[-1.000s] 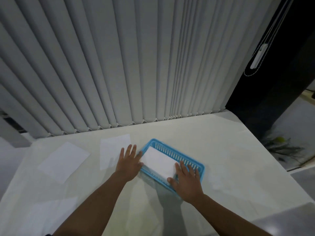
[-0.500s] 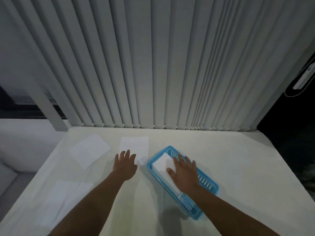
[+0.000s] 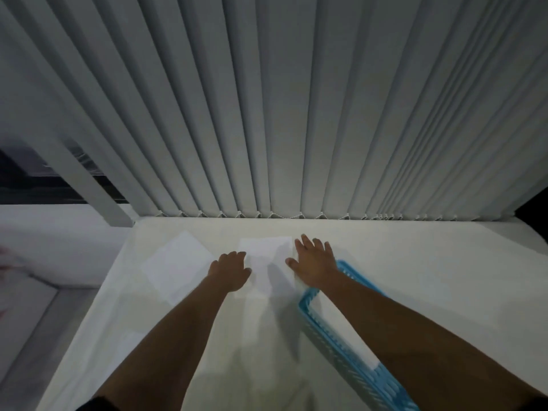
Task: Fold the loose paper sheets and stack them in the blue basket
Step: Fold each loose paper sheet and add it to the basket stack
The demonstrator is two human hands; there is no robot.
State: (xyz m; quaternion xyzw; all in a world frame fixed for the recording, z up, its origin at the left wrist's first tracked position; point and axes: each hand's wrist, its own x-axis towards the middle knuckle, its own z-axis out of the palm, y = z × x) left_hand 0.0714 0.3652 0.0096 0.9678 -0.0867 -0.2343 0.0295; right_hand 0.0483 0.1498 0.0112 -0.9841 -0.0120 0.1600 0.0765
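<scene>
A loose white sheet [image 3: 265, 256] lies flat on the table between my two hands. My left hand [image 3: 229, 269] rests at its left edge with the fingers curled down on the paper. My right hand [image 3: 314, 262] lies spread at its right edge, fingers apart. The blue basket [image 3: 329, 333] sits to the right, partly under my right forearm, with folded white paper [image 3: 347, 336] inside. A second loose sheet [image 3: 178, 265] lies farther left, and a third [image 3: 130, 345] is faintly visible near the left table edge.
Vertical grey blinds [image 3: 281, 114] hang along the table's far edge. The pale table [image 3: 430, 262] drops off at the left to a lower white surface [image 3: 59, 241]. A dark gap shows at the far right corner.
My right hand left the basket and moved left onto the sheet's right edge. My left hand slid forward to the sheet's left edge. The view swung left.
</scene>
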